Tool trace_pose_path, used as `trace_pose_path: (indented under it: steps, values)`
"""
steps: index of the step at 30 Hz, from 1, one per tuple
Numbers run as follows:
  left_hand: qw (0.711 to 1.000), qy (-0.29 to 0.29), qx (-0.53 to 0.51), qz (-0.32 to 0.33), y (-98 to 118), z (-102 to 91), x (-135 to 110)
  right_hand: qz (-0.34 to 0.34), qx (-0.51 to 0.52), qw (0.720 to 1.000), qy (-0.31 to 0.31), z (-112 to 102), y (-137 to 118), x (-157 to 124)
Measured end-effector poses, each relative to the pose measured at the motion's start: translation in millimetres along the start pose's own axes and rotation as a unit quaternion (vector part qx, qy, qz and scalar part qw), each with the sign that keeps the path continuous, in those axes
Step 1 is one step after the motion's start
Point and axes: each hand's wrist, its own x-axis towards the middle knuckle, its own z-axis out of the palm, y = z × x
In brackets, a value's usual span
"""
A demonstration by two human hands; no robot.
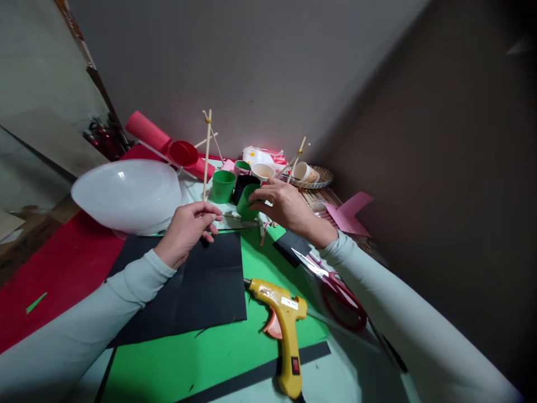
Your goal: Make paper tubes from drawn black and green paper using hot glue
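Note:
My right hand [285, 204] is closed on the rim of a small green cup [247, 208], thumb and fingers pinching its side. To its left, my left hand [188, 228] is closed in a pinch, with a thin wooden stick [237, 218] running from its fingertips toward the foot of that cup. A second green cup [224, 187] and a black cup [241, 190] stand just behind. Wooden stick frames rise on either side, a left frame [207, 145] and a right frame [298, 157]. The left frame's lower end is close to my left hand.
A yellow glue gun [287, 319] lies in front on green paper [159, 369]. Red-handled scissors [335, 291] lie under my right forearm. Black paper [210, 285] spreads below my left hand. A white bowl [130, 196], red cups [184, 154] and a woven tray [325, 178] stand behind.

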Motion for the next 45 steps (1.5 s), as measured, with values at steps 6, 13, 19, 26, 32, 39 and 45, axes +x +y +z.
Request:
trace_pose_path:
  steps: [6, 13, 19, 26, 32, 39, 45]
  values:
    - [0.996, -0.022, 0.074, 0.039, -2, -3.4, 0, -0.020, 0.002, 1.000, -0.015, 12, 10, -1]
    - [0.957, -0.044, 0.233, 0.166, 25, 4.1, 13, -0.056, 0.025, 0.998, -0.009, 2, 17, -6]
    - [0.871, -0.087, 0.374, 0.308, 44, 36.6, 53, -0.054, 0.046, 0.997, 0.003, -4, 26, -15]
    - [0.801, -0.142, 0.494, 0.308, 18, 48.0, 89, -0.024, 0.069, 0.997, 0.020, -13, 25, -34]
    - [0.803, -0.151, 0.495, 0.296, 47, 48.6, 80, 0.006, 0.128, 0.990, 0.053, -32, 20, -42]
    - [0.862, -0.145, 0.407, 0.264, 98, 7.3, 15, 0.036, 0.245, 0.966, 0.077, -63, -6, -63]
    - [0.859, -0.102, 0.421, 0.272, 76, -41.4, -49, -0.023, 0.202, 0.977, 0.065, -51, -49, -65]
